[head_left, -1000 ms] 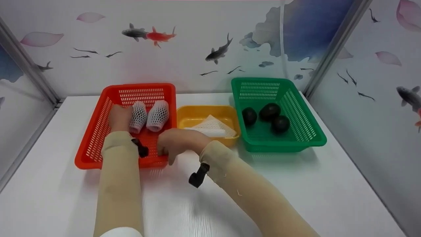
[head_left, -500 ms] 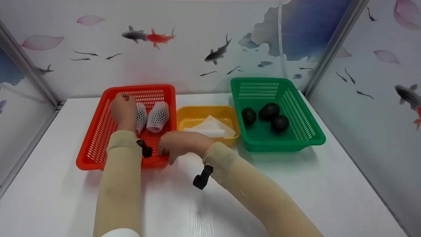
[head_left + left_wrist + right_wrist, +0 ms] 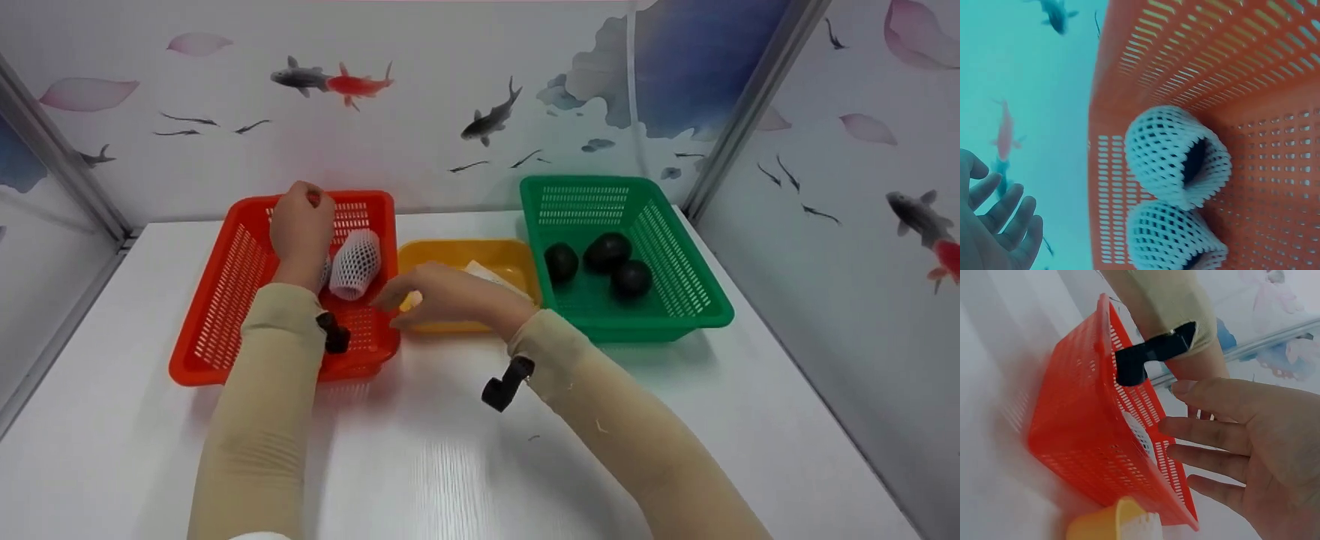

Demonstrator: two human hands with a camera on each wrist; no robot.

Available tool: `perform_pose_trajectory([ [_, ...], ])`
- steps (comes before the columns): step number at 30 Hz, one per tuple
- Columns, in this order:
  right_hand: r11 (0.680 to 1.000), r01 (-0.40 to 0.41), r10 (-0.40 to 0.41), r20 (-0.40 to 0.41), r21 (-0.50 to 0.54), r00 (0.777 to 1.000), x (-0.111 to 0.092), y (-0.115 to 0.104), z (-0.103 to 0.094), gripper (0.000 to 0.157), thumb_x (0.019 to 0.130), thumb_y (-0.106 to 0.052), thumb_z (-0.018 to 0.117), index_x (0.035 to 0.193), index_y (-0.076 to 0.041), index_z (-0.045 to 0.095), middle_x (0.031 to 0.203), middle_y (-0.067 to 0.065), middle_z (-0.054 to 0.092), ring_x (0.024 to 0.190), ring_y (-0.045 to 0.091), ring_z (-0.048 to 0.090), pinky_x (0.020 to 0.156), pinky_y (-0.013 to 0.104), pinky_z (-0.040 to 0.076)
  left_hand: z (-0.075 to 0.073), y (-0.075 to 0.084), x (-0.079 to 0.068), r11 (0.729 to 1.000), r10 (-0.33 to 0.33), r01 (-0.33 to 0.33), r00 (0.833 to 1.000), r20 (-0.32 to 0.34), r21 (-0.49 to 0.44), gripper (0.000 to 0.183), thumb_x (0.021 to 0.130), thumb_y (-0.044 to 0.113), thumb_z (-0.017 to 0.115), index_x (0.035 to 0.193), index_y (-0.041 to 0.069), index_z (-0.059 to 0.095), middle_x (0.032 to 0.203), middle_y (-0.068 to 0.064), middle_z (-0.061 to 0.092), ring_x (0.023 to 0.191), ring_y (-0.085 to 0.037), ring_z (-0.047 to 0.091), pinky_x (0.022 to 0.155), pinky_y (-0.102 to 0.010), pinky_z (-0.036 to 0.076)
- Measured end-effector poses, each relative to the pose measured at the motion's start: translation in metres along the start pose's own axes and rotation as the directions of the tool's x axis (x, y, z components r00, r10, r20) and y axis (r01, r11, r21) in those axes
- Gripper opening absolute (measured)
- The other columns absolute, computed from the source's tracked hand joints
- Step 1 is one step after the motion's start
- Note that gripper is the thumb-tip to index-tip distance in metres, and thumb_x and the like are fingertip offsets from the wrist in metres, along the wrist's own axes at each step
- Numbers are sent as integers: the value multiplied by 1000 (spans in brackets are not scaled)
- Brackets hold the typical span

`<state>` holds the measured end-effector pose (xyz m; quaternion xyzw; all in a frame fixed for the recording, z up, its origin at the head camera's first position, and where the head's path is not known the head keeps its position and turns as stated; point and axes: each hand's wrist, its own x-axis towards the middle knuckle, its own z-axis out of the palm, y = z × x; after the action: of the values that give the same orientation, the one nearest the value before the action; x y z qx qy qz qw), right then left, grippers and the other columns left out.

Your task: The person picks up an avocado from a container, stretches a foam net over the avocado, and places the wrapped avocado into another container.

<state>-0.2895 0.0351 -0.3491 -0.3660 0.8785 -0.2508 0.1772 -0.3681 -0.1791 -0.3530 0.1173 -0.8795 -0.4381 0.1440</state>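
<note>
My left hand [image 3: 301, 225] is raised over the back of the red basket [image 3: 196, 367], its fingers loosely bent and holding nothing in the left wrist view. Two dark fruits in white foam nets lie below it in the basket; the right one [image 3: 355, 264] shows well from the head, while the hand covers most of the other [image 3: 1171, 236]. Over the yellow tray [image 3: 439, 252], near the basket's right rim, hovers my right hand [image 3: 469, 296], fingers spread and holding nothing. White foam netting [image 3: 486, 271] lies in the tray, mostly hidden by that hand.
To the right stands a green basket [image 3: 637, 330] with several dark oval fruits [image 3: 631, 279] in it. All containers rest on a white table [image 3: 450, 450], with patterned wall panels behind and at the sides.
My left hand has risen from beside the netted fruits toward the basket's back rim, moving right. My right hand has left the basket's front right corner and moved up and right over the tray.
</note>
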Motion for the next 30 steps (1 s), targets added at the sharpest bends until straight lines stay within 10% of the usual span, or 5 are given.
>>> perform_pose_trajectory([
  [10, 988, -152, 152, -50, 3, 987, -16, 36, -27, 34, 94, -27, 67, 126, -20, 66, 123, -4, 64, 112, 13, 57, 97, 32, 47, 9, 42, -30, 995, 99, -103, 984, 145, 16, 35, 98, 36, 54, 126, 14, 56, 121, -3, 60, 104, -20, 55, 95, -35, 49],
  [19, 953, -297, 301, -124, 52, 945, -39, 81, -52, 30, 96, -27, 64, 125, -19, 66, 125, -2, 63, 116, 19, 54, 104, 40, 41, 38, 74, -67, 969, 230, -247, 934, 272, 29, 28, 96, 36, 59, 118, 19, 59, 111, 3, 61, 95, -14, 56, 88, -25, 51],
  [30, 946, -323, 322, -214, 28, 922, -80, 134, -80, 31, 97, -20, 63, 126, -11, 65, 123, 7, 65, 112, 22, 58, 102, 44, 43, 79, 100, -119, 923, 320, -385, 769, 554, 1, 30, 97, 29, 60, 122, 14, 58, 116, -1, 60, 99, -15, 56, 86, -26, 51],
])
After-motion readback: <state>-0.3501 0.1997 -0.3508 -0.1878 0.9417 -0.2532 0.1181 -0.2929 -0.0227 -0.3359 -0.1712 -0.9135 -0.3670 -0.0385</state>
